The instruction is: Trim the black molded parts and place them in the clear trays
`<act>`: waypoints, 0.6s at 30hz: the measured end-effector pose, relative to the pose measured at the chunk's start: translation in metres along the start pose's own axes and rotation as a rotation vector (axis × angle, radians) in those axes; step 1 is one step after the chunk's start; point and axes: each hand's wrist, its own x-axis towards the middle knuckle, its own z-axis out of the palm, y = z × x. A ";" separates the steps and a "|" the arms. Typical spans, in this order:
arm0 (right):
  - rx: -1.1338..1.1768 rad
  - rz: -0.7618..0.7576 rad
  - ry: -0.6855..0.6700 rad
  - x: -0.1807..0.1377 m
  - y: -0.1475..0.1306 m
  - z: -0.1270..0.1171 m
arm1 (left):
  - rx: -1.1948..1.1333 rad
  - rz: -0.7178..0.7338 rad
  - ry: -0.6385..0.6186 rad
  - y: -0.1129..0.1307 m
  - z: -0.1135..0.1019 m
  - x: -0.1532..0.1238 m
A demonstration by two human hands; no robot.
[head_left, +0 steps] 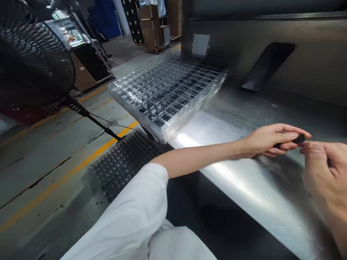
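Note:
My left hand point(268, 140) reaches across the steel table point(244, 180) and pinches a small black part point(298, 139) between its fingers. Just right of it, my right hand point(324, 169) is curled at the frame's edge, its thumb and fingertips close to the same part. Whether the right hand touches the part is unclear. A stack of clear plastic trays point(168, 95) with many pockets holding small black parts lies at the table's far left corner.
A black pocketed tray point(121, 162) sits lower, beside the table's left edge. A large black fan point(32, 54) stands at the upper left. A dark chute opening point(267, 65) is in the metal back wall. Beyond lies a floor with yellow lines point(67, 173).

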 end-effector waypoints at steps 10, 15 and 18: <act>-0.033 0.041 -0.146 -0.002 -0.040 -0.011 | 0.096 0.157 0.080 -0.002 0.006 -0.009; -0.071 -0.017 -0.127 -0.005 -0.041 -0.010 | 0.140 0.186 0.104 -0.003 0.005 -0.012; -0.089 -0.016 -0.113 -0.005 -0.040 -0.010 | 0.141 0.198 0.097 -0.002 0.004 -0.012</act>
